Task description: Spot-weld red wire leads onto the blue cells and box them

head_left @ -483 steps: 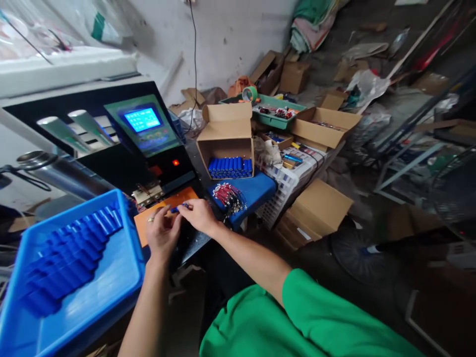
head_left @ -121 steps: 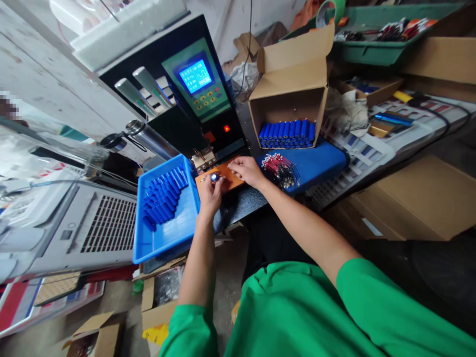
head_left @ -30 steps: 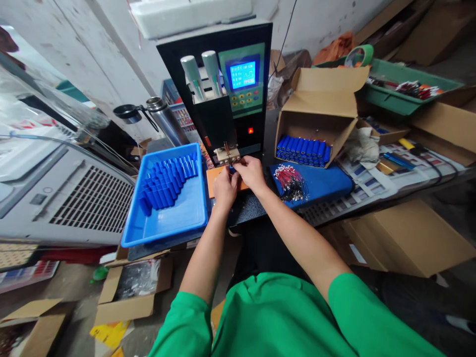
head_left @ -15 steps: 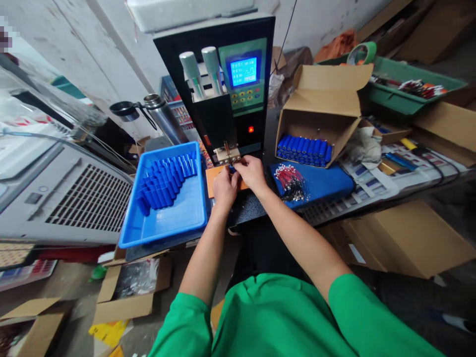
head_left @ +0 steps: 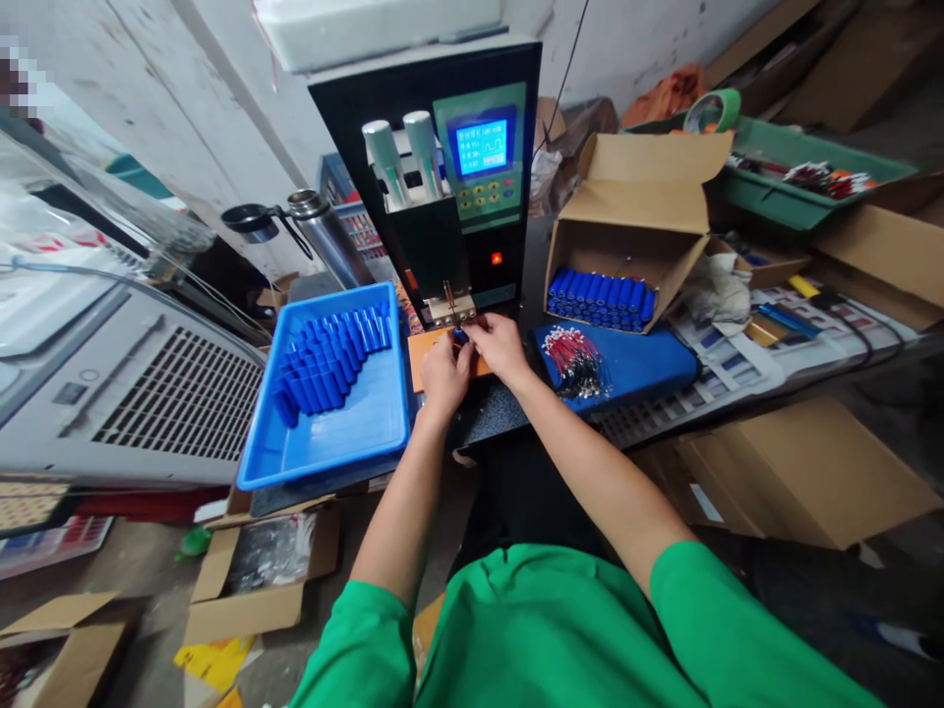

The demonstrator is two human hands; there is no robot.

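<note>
Both hands meet below the electrodes of a spot welder (head_left: 448,295), over an orange board (head_left: 424,356). My left hand (head_left: 443,376) is closed, its fingertips pinching a blue battery cell (head_left: 461,336) that is mostly hidden. From the other side my right hand (head_left: 499,344) grips the same cell's far end with bent fingers. Whether a wire lies between the fingertips cannot be made out. On the left, a blue tray (head_left: 331,462) holds several blue cells. To the right, red and black wire leads (head_left: 575,359) lie on a blue pad (head_left: 656,364).
An open cardboard box (head_left: 634,182) with stacked blue cells stands behind the pad. A steel flask (head_left: 328,236) is left of the welder. Farther right is a green bin (head_left: 782,202) with wires and tape. Cardboard boxes lie on the floor.
The view has shifted slightly. My hands stay at the electrodes, and a bit more of the blue cell shows between the fingertips.
</note>
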